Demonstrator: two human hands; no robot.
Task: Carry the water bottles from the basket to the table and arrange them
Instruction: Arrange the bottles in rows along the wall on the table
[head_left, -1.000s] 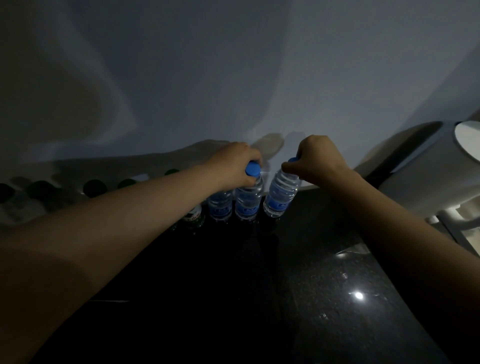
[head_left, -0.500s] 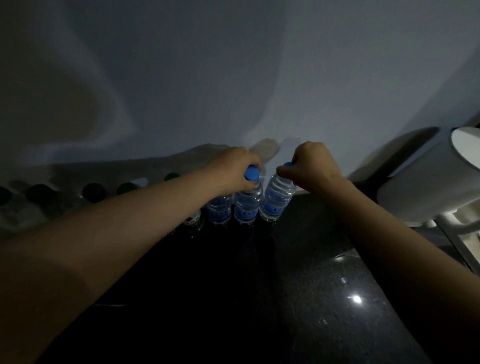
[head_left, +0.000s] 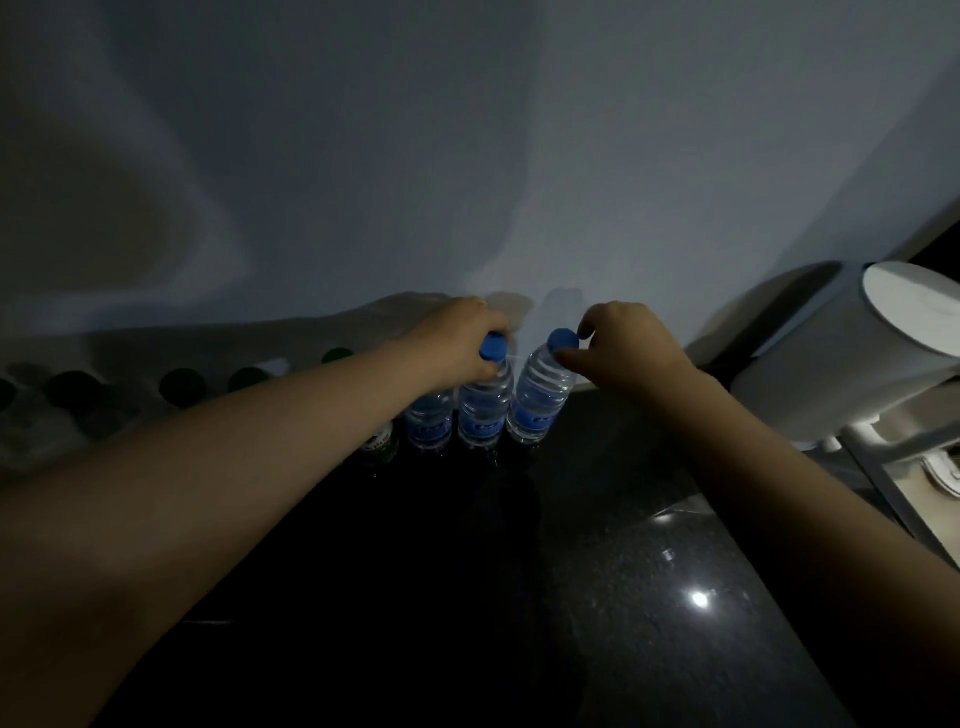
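Left to right: green-capped bottles (head_left: 182, 387) along the wall; left hand (head_left: 457, 348), grip closed around the middle water bottle (head_left: 485, 402); right hand (head_left: 623, 345), grip opened beside the end bottle (head_left: 540, 397); all upright on the dark worktop (head_left: 623, 597).

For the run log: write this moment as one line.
left hand: grip on middle clear plastic blue-capped bottle | right hand: fingers open around rightmost bottle's blue cap | bottles upright on black counter

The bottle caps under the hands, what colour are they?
Blue, on both caps, seen in the head view.
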